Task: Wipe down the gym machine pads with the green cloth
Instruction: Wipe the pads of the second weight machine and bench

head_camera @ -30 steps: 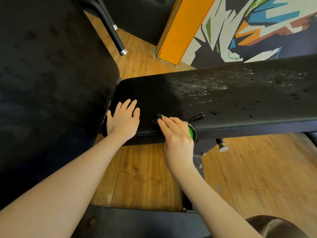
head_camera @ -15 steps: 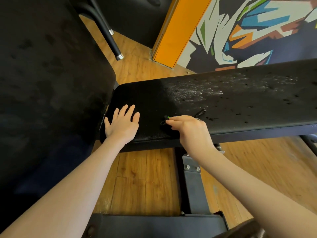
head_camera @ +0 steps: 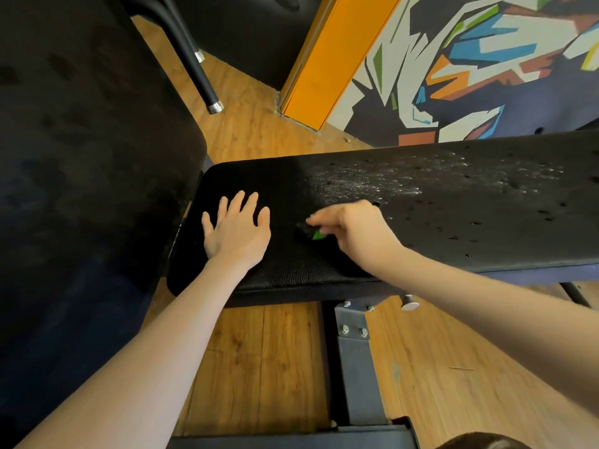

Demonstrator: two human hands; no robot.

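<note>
Head view, 1 moment of a wipe-down in progress. The largest surface, the upright back pad, is filling the left of the frame, dark and mottled, and whether it has been wiped cannot be told. The horizontal bench pad is running with its long axis from the left, where it nearly meets the back pad, out past the right edge of the view; its left end is looking uniformly dark and matte, while a band of pale droplets is glinting across the far middle and right, so by judgement the wiping is at an early stage, with roughly the left third treated and the larger right part still to be done. The left hand is resting flat on the left end of the bench pad, fingers straight and spread wide, pointing away from the person, holding nothing. The right hand is lying just to its right on the same pad, fingers curled and gripping the green cloth, which is bunched small beneath the hand so that only 1 bright corner is showing at the fingertips, pointing left toward the left hand. The cloth's own long axis cannot be told in this crumpled state.
</note>
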